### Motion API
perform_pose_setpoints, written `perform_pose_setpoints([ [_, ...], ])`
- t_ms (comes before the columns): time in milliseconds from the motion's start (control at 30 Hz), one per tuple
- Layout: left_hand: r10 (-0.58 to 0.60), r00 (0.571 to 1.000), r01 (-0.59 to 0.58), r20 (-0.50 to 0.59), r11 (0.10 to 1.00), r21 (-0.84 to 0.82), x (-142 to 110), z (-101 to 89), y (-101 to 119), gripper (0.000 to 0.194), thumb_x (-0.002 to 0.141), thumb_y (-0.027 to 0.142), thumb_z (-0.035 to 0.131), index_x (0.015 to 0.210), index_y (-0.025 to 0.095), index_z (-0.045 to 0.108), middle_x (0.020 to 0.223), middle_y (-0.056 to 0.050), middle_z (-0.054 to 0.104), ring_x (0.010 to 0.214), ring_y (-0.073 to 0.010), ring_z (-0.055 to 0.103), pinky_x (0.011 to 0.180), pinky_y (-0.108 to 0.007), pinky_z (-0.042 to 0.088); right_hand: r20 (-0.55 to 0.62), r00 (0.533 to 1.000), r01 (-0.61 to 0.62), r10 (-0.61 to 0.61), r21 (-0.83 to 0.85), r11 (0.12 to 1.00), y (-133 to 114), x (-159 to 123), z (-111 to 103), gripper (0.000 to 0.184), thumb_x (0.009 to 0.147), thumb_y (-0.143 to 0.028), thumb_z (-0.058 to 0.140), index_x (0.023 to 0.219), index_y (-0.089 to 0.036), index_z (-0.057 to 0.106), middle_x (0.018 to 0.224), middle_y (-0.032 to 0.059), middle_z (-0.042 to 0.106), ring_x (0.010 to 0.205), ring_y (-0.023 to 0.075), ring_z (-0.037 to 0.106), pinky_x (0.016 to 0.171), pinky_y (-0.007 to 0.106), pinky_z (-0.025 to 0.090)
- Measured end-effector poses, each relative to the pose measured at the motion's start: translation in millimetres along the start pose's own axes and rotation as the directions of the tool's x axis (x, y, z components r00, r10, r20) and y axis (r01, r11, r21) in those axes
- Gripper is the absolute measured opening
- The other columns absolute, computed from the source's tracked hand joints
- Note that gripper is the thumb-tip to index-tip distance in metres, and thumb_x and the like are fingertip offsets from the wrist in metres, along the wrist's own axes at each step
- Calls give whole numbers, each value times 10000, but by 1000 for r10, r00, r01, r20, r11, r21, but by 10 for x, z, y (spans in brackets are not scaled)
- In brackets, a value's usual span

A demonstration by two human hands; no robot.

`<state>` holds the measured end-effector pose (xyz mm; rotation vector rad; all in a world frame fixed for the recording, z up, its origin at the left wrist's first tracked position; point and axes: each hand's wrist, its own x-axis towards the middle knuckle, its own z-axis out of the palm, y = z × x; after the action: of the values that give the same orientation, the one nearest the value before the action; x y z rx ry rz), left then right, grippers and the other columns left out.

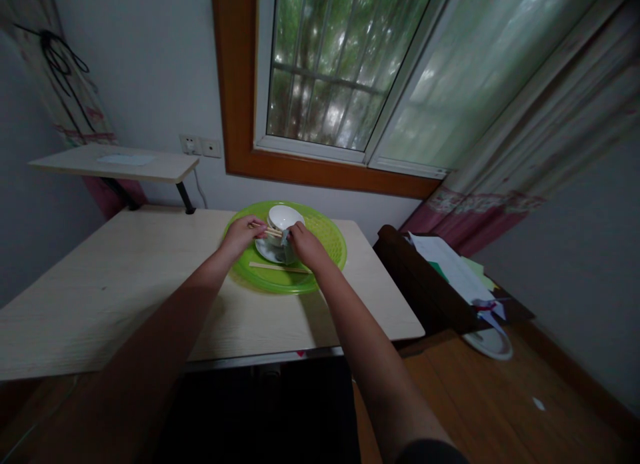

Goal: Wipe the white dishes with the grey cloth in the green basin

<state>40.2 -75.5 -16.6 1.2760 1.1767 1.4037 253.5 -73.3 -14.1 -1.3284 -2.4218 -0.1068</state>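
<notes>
My left hand [243, 236] is closed around a pair of light wooden chopsticks [273, 232], which point right towards my other hand. My right hand [306, 243] pinches a small grey-blue cloth [287, 245] at the chopsticks' far ends; part of the cloth hangs down. Behind the hands is a white bowl [285, 215], partly covered by them. Below it a white plate [269, 252] lies on a round bright-green plastic tray [327, 241]. Another light chopstick [273, 267] rests across the tray's near side; I cannot tell whether it is one or two.
The tray stands on a pale wooden table [165, 277]. At the table's back left is a raised shelf [115, 163] on black legs. A dark brown cabinet [425, 284] with papers [453, 267] is to the right. Behind are a barred window [330, 71] and a curtain [540, 131].
</notes>
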Motion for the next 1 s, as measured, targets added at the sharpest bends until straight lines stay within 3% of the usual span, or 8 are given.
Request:
perform_pose_setpoints([
  [133, -87, 970, 69, 227, 994, 87, 31, 61, -70, 200, 654, 244, 833, 785, 137, 726, 783, -56, 738, 692, -162, 688, 751, -328, 582, 38, 999, 21, -21, 1, 1000, -30, -6, 22, 223, 1047, -256, 458, 1190, -151, 594, 1175, 110, 604, 1007, 200, 602, 858, 283, 445],
  [267, -105, 958, 78, 267, 991, 111, 59, 97, -143, 164, 691, 248, 798, 800, 137, 748, 793, -65, 749, 676, -159, 689, 740, -329, 578, 54, 998, 37, -36, -14, 999, -46, -15, 9, 229, 1046, -260, 462, 1200, -156, 596, 1183, 115, 608, 1020, 208, 606, 862, 287, 447],
  [433, -32, 978, -19, 206, 970, 243, 55, 85, -121, 91, 743, 227, 709, 784, 154, 744, 759, -54, 732, 679, -168, 665, 696, -298, 531, 35, 999, 31, -29, -41, 999, -61, -4, -29, 233, 1046, -287, 473, 1194, -163, 602, 1171, 107, 621, 1018, 216, 613, 865, 296, 444],
  [567, 124, 992, -126, 36, 880, 458, 65, 20, -50, 62, 748, 190, 659, 715, 179, 710, 743, -41, 697, 721, -182, 618, 715, -291, 492, 17, 998, -57, 59, -99, 993, -37, 7, -85, 240, 1045, -299, 474, 1183, -172, 625, 1186, 122, 630, 1058, 239, 606, 895, 330, 428],
  [700, 234, 963, -126, -132, 828, 547, 85, -37, -16, 65, 764, 181, 633, 722, 181, 684, 868, -63, 678, 884, -214, 608, 845, -322, 483, -54, 988, -152, 146, -135, 979, 3, -13, -138, 253, 1046, -319, 475, 1195, -186, 630, 1207, 129, 633, 1123, 260, 571, 933, 369, 400],
  [867, 210, 972, -119, -106, 828, 548, 80, -46, -13, 62, 761, 188, 661, 704, 190, 686, 815, -57, 673, 857, -223, 605, 841, -322, 468, -56, 989, -144, 137, -167, 975, 27, -38, -150, 250, 1039, -323, 488, 1195, -192, 632, 1226, 136, 626, 1163, 284, 514, 938, 396, 387],
  [1000, 154, 988, -129, 0, 828, 545, 49, -13, -19, 56, 748, 224, 691, 711, 202, 726, 770, -45, 718, 783, -218, 630, 765, -310, 468, 5, 996, -86, 89, -186, 979, 17, -33, -112, 244, 1030, -324, 501, 1177, -185, 638, 1230, 140, 627, 1170, 301, 487, 932, 403, 397],
])
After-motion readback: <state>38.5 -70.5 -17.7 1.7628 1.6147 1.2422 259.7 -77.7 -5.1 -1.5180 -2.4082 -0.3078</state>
